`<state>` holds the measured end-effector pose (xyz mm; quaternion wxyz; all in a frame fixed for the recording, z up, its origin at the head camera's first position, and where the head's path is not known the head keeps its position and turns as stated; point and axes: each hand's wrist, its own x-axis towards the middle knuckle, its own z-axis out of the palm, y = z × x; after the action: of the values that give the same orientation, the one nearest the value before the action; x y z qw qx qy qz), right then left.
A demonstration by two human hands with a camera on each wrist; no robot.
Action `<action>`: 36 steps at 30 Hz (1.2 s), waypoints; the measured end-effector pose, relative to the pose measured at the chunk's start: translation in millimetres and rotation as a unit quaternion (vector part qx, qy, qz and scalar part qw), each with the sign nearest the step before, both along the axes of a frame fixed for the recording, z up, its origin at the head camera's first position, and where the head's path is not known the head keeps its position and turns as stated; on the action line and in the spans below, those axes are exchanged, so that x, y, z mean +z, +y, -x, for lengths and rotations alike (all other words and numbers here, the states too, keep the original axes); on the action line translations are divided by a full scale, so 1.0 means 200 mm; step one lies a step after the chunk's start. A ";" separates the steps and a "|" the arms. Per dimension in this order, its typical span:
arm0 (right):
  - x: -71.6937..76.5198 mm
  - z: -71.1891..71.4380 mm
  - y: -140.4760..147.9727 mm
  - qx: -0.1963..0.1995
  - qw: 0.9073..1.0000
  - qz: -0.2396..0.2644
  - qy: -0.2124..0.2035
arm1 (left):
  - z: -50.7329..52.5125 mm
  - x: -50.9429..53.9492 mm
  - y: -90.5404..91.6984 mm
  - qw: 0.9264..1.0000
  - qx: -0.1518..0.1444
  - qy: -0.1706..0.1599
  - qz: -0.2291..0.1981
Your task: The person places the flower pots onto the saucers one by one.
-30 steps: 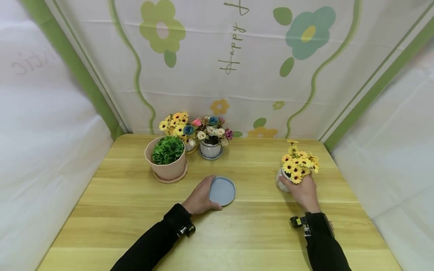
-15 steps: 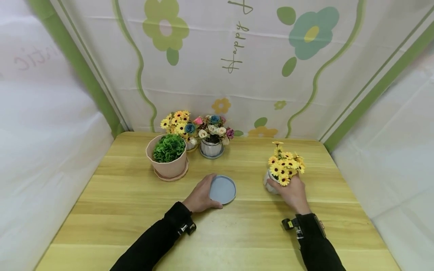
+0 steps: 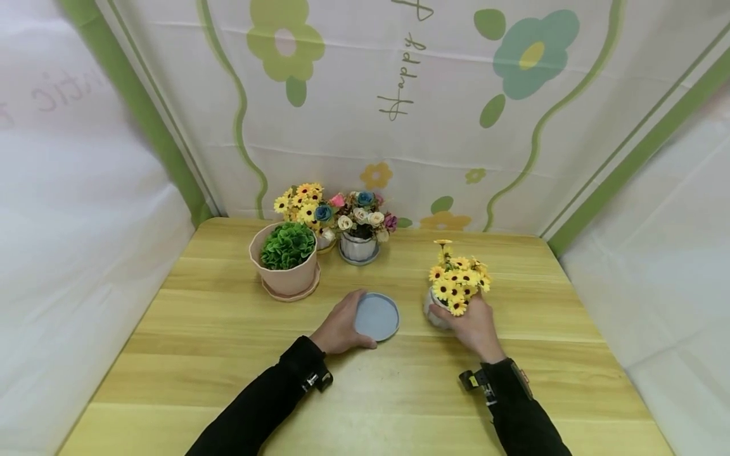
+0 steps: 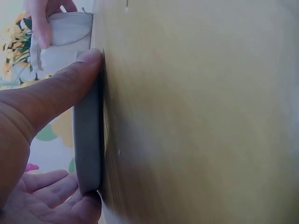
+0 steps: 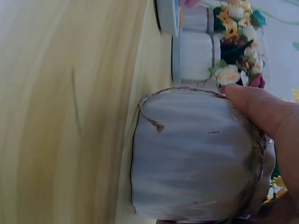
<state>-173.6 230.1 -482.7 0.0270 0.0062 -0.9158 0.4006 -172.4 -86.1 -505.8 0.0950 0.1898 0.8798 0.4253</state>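
Note:
In the head view my left hand (image 3: 342,326) holds a round blue-grey saucer (image 3: 377,316) by its left side, thumb at the near rim and fingers at the far rim. The left wrist view has the saucer (image 4: 88,140) flat along the table top, between thumb and fingers. To the right, my right hand (image 3: 474,326) grips a whitish flowerpot (image 3: 432,309) with yellow daisy-like flowers (image 3: 456,285). Twine hangs around this pot (image 5: 191,154) in the right wrist view. Whether its base touches the wood I cannot tell. A gap separates pot and saucer.
Back left, a pink pot (image 3: 288,282) of green leaves stands on its saucer. Behind it are yellow flowers (image 3: 299,199), and beside those a white pot (image 3: 358,249) of mixed roses on a blue-grey saucer. A printed cloth (image 3: 342,133) hangs behind the wooden table (image 3: 371,405).
My right hand has moved left with the potted yellow flowers, closer to the saucer. My left hand keeps its hold on the saucer in the same spot. The head view has shifted slightly.

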 end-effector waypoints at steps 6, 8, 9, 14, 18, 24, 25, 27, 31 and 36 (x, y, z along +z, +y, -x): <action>-0.01 -0.01 -0.08 0.014 1.000 -0.001 0.009 | 0.00 0.00 0.00 1.000 0.002 -0.006 -0.009; -0.01 -0.01 -0.11 0.019 1.000 0.004 0.011 | 0.00 0.00 0.00 1.000 0.002 -0.006 -0.012; -0.01 -0.01 -0.12 0.022 1.000 0.005 0.013 | 0.00 0.00 0.00 1.000 0.002 -0.006 -0.012; 0.00 -0.01 -0.17 0.034 0.999 0.005 0.020 | 0.01 0.00 0.00 1.000 0.003 -0.005 -0.015; 0.02 0.01 -0.21 0.049 0.998 0.010 0.027 | 0.01 -0.01 0.00 1.000 0.001 -0.005 -0.012; 0.10 0.02 -0.28 0.065 0.997 0.029 0.043 | 0.02 -0.01 0.00 1.000 0.001 -0.016 -0.011; 0.11 0.02 -0.30 0.067 0.996 0.034 0.044 | 0.02 -0.01 0.00 1.000 0.001 -0.021 -0.011; 0.14 0.02 -0.34 0.075 0.995 0.043 0.046 | 0.02 0.00 0.00 0.999 0.002 -0.030 -0.013; 0.17 0.02 -0.43 0.109 0.990 0.058 0.066 | 0.02 0.01 0.00 0.999 0.003 -0.030 -0.022; 0.15 0.02 -0.53 0.144 0.985 0.053 0.081 | 0.02 0.00 0.00 0.999 -0.006 -0.011 -0.040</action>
<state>-177.2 124.7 -452.6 0.0433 0.1688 -0.8775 0.4468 -177.4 -86.2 -505.6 0.0997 0.1944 0.8597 0.4618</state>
